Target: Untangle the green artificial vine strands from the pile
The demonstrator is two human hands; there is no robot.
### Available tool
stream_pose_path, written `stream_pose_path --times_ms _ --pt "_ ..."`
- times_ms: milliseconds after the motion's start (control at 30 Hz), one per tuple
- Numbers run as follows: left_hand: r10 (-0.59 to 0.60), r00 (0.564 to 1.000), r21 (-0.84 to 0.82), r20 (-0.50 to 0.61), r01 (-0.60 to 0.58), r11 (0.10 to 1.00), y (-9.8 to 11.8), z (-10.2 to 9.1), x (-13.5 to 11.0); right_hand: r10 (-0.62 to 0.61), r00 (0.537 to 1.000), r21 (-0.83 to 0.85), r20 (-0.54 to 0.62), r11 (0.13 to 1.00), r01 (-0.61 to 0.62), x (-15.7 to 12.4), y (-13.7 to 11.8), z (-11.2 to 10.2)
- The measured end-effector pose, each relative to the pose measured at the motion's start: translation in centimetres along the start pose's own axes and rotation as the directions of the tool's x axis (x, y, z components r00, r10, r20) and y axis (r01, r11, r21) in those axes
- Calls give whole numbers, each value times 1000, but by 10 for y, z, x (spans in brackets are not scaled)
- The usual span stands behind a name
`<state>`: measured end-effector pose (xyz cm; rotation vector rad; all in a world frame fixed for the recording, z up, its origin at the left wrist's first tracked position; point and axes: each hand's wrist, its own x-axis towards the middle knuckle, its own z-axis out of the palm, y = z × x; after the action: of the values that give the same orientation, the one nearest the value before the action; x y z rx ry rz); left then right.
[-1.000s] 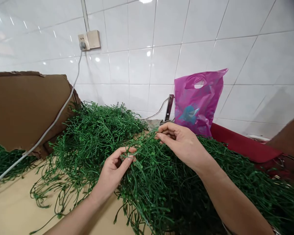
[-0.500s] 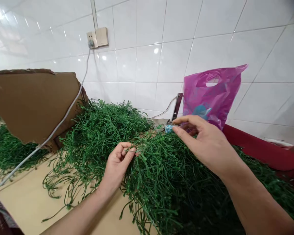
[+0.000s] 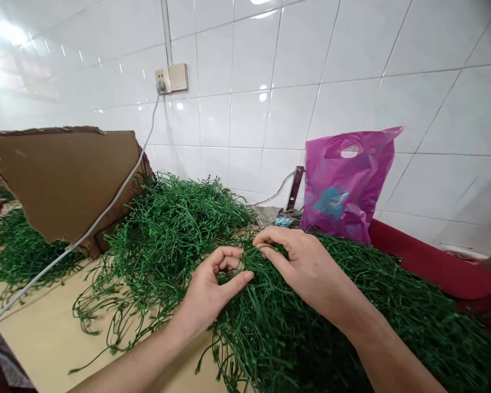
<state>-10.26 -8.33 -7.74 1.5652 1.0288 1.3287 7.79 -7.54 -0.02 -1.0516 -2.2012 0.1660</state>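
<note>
As your right hand (image 3: 311, 273) comes down from the far side of the heap, it lands just beside your left hand (image 3: 210, 295) — both are now in the same patch of thin green stems (image 3: 294, 311), with only a narrow gap between them. Your right fingers (image 3: 272, 243) are curled and hooked down into the strands, though whether they've closed on any, you can't tell from here. Your left fingers (image 3: 229, 259) curve round a small bunch, thumb pressed in against it — how many stems, the hand hides. The heap sprawls across the pale tabletop (image 3: 33, 322), from the torn cardboard (image 3: 61, 185) over toward the red board (image 3: 429, 262). Behind your right hand, the little blue bit (image 3: 283, 221) sits clear of your fingers, near the pink plastic bag (image 3: 343, 185) — all your handling is now bunched at one spot on the heap's near side
</note>
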Motion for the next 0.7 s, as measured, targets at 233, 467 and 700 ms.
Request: stream_pose_path --times_ms 233,467,700 --pt "92 995 205 -42 -82 975 9 -2 6 108 991 22 84 994 -110 -5 11 -23" --pt "194 981 427 -7 -172 888 24 13 12 37 998 15 41 999 -37 -8 4 -21" --pt "98 995 271 7 -96 958 14 21 7 125 984 52 129 990 -132 -2 11 -7"
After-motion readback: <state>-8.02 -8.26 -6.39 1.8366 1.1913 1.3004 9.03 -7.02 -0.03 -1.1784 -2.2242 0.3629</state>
